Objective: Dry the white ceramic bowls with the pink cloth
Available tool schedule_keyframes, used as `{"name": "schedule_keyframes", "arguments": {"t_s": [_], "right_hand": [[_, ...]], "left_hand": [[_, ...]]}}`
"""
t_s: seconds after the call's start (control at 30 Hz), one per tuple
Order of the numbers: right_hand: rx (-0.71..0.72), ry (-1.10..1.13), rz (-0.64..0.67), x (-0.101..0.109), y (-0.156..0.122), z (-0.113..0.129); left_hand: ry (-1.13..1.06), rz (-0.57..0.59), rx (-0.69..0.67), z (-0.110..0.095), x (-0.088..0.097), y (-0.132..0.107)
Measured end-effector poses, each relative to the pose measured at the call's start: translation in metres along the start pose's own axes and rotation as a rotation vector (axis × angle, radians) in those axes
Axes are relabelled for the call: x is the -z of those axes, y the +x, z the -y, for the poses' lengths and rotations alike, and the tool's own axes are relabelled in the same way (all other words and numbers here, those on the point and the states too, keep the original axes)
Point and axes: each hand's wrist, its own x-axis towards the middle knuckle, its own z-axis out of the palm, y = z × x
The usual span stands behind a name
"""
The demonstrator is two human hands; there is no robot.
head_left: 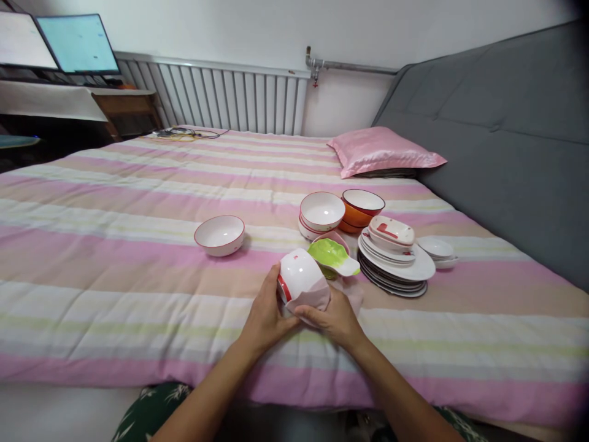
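A white bowl [299, 270] with a red band is tilted on its side above the near part of the bed. My left hand [269, 310] grips it from the left, fingers around its edge. A pale pink cloth [317, 296] lies against the bowl's near right side, and my right hand [338, 316] presses it there, thumb toward the left. Part of the cloth hangs down behind my right hand. Just beyond sits a green leaf-shaped dish [329, 250], in front of two stacked white bowls [322, 210] with red rims.
A lone white bowl [219, 236] stands to the left. On the right are orange bowls [361, 212], a plate stack [396, 270] topped by small rectangular dishes [391, 232], and small white dishes [437, 248]. Farther back lie a pink pillow [384, 150] and cables [186, 133].
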Motion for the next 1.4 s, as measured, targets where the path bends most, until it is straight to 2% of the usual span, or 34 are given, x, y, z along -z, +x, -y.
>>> {"name": "schedule_keyframes", "arguments": {"t_s": [0.1, 0.23, 0.4, 0.57, 0.83, 1.03, 1.4], "right_hand": [[0.022, 0.027, -0.004, -0.001, 0.000, -0.001], [0.045, 0.113, -0.045, -0.003, 0.001, -0.003], [0.032, 0.228, -0.079, 0.002, -0.004, 0.008], [-0.058, 0.298, -0.051, 0.010, -0.007, 0.018], [-0.045, 0.249, -0.007, 0.006, -0.002, 0.006], [-0.042, 0.184, 0.002, 0.007, -0.002, 0.005], [-0.006, 0.074, -0.036, 0.005, -0.001, -0.004]], "left_hand": [[0.026, -0.026, -0.042, 0.004, -0.001, 0.001], [0.005, -0.023, -0.001, 0.005, 0.000, 0.002], [-0.052, 0.010, 0.015, -0.010, 0.004, -0.002], [0.043, -0.009, 0.003, -0.019, 0.002, -0.007], [0.053, -0.053, 0.049, -0.017, 0.001, -0.004], [0.089, -0.070, 0.051, -0.014, 0.000, -0.005], [0.075, -0.145, 0.117, -0.021, 0.001, -0.001]]}}
